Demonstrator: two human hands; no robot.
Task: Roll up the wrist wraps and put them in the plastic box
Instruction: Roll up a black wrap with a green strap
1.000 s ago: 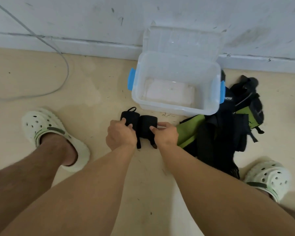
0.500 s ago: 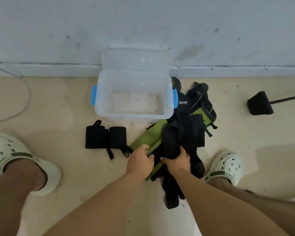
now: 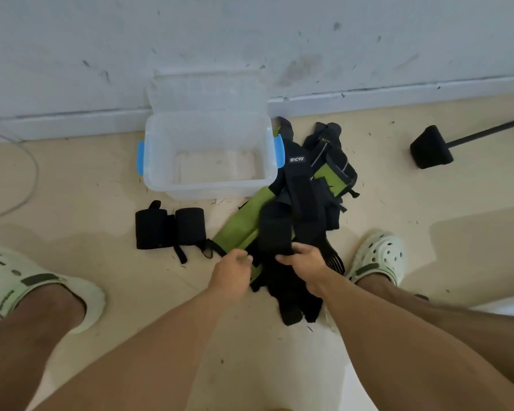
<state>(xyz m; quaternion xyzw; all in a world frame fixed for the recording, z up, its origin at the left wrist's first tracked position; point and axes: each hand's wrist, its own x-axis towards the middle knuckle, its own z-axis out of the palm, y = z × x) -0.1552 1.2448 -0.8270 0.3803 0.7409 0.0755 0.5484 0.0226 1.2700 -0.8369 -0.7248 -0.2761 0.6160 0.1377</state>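
Clear plastic box (image 3: 209, 185) on the floor (image 3: 86, 188) against the wall (image 3: 250, 40); lid hinged open and leaning back on the wall, blue latches at both short ends, interior bare. Two rolled black wrist wraps (image 3: 169, 228) lying side by side on the floor just in front of the box's left front corner, touching each other, outside the box, thin loop straps trailing toward the viewer. Heap of unrolled black and green wraps (image 3: 306, 203) to the right of the box, touching its right end and spreading down toward the hands. Left hand (image 3: 232, 274) at the near edge of the heap, fingers curled, pinching the end of a green strip (image 3: 241, 229). Right hand (image 3: 306, 262) just beside it, thumb and fingers closed on a wide black band (image 3: 275, 235) at the heap's lower end. More black strap hanging loose below the right hand. Both bare forearms reaching in from the bottom edge. Pale perforated clog on each foot, left clog (image 3: 27, 286) well apart from the rolls, right clog (image 3: 380, 256) just right of the heap. Grey cable (image 3: 30, 179) curving along the floor at far left. Black padded foot with a rod (image 3: 431, 148) at upper right.
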